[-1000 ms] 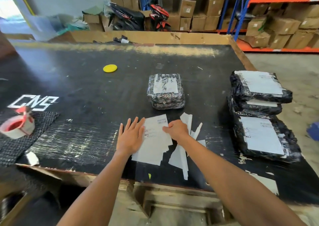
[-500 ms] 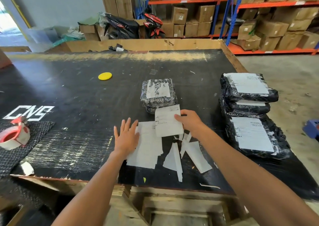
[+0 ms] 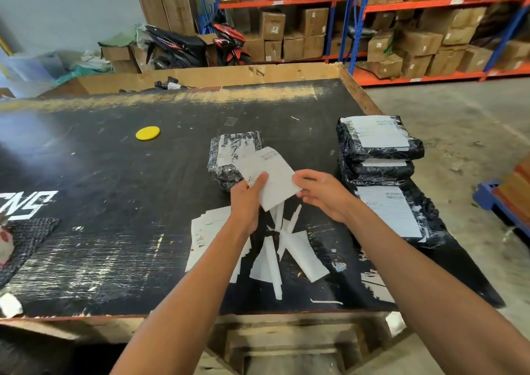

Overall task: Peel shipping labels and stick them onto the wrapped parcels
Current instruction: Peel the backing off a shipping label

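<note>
Both hands (image 3: 289,195) raised, pinching one shipping label (image 3: 271,178).

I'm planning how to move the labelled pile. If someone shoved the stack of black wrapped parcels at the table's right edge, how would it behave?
The stack of parcels would probably slide unevenly or topple: its three parcels sit offset. The glossy wrap looks slippery, so the top parcel may skid off. It stands near the table edge, so a rightward shove risks a fall.

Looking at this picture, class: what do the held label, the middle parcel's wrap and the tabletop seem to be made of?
Label: matte white paper, printed, slightly bent.
Parcel wrap: probably glossy plastic film; crinkled, with highlights.
Tabletop: likely black-coated board, shiny; scuffs expose pale wood-like patches.
</note>
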{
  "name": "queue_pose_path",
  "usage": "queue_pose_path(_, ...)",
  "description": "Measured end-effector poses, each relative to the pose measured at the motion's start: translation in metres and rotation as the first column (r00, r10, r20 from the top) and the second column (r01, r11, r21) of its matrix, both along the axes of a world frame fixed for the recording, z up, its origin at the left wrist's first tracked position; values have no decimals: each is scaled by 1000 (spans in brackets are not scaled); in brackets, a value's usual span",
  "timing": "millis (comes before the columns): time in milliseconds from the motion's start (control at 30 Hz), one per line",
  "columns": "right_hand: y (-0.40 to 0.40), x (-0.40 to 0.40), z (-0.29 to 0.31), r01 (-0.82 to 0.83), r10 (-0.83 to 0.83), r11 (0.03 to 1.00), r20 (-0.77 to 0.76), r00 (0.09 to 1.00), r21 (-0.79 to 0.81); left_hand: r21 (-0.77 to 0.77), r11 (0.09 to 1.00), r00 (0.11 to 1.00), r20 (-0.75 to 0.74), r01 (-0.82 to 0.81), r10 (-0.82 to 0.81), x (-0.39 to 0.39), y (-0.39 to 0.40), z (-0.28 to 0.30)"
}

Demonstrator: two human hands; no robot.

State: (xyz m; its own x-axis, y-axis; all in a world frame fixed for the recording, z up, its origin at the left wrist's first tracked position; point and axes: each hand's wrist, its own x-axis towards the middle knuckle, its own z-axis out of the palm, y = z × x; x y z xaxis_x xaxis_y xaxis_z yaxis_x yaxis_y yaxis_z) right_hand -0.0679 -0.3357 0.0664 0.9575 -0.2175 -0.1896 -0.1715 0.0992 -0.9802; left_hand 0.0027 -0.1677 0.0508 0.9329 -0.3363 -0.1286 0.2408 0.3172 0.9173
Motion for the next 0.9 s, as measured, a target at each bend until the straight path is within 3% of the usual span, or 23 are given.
queue_pose_path(67, -6, -4, -1, 1, 0, 1000, 39, 999, -11, -51, 998, 999, -19, -30, 29, 1, -7, 2)
queue_pose_path(233, -12, -1, 8, 237, -257, 960, 136, 957, 150, -75, 992, 994, 17, 105, -104, -2, -14, 7)
queue_pose_path(400, -12, -2, 10, 213, -260, 946, 180, 949, 244, -69, 998, 999, 32, 7, -5, -1, -17, 7)
queue_pose_path(533, -12, -3, 7, 218, -228, 973, 214, 950, 70, -52, 999, 998, 62, 8, -4, 1, -16, 10)
queue_pose_path(633, -16, -6, 2, -20, 35, 990, 107, 994, -138, -35, 996, 996, 26, -87, 88, 10, -12, 17)
queue_pose_path(700, -15, -10, -4, -192, 196, 942, -11, 980, -276, 58, 997, 996, 72, -56, 51, 18, -6, 19)
queue_pose_path(733, -13, -9, -6, -191, 196, 931, -15, 981, -310, 105, 994, 994, 108, -6, -6, 19, -3, 21)
queue_pose_path(833, -10, -3, -5, 82, -46, 968, 151, 987, -236, 259, 958, 970, 176, 119, -169, 14, 3, 22)
queue_pose_path(900, -10, 2, -3, 206, -163, 961, 230, 960, -182, 279, 947, 961, 175, 159, -213, 12, 4, 19)
